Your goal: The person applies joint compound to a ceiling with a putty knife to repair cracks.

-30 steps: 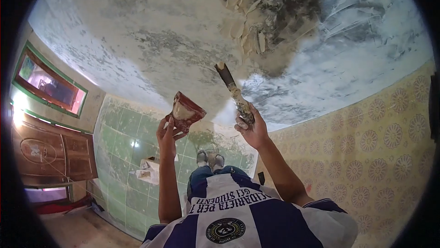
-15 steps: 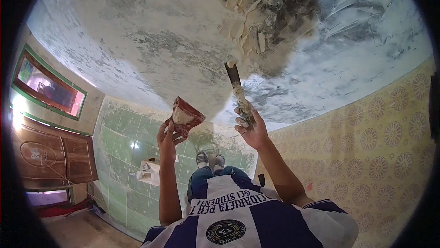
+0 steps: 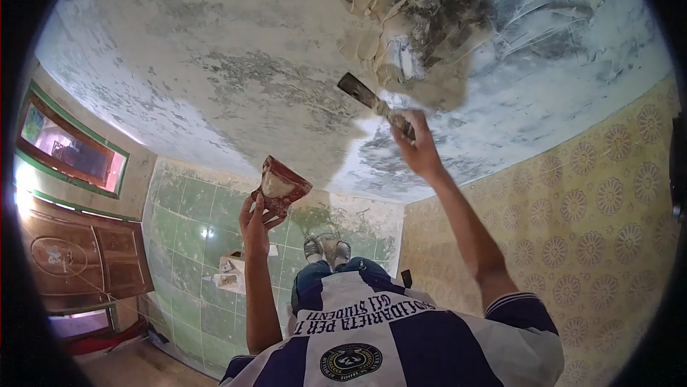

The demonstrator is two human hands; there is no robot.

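My left hand (image 3: 256, 224) grips a red plastic putty spreader (image 3: 295, 190) from below, with a smear of pale putty across its face. In my right hand (image 3: 419, 149) is a putty knife (image 3: 360, 94), its handle crusted with dried filler and its dark metal blade pointing up and left. The blade overlaps the patchy grey-white wall (image 3: 272, 36) in this view. Above the knife, thick beige putty strokes (image 3: 368, 43) border a dark, rough patch (image 3: 451, 8) of the wall.
Green tiles (image 3: 187, 229) cover the floor, where my sandalled feet (image 3: 328, 250) stand. Left of them sits an opened box or bag (image 3: 231, 274) of whitish material. Yellow patterned wall (image 3: 544, 244) rises at right; a wooden door (image 3: 79, 244) and green-framed window (image 3: 71, 140) are at left.
My right hand has moved up and to the right, and the putty knife has tilted further left. A dab of putty on its tip no longer shows. The left hand has shifted slightly left.
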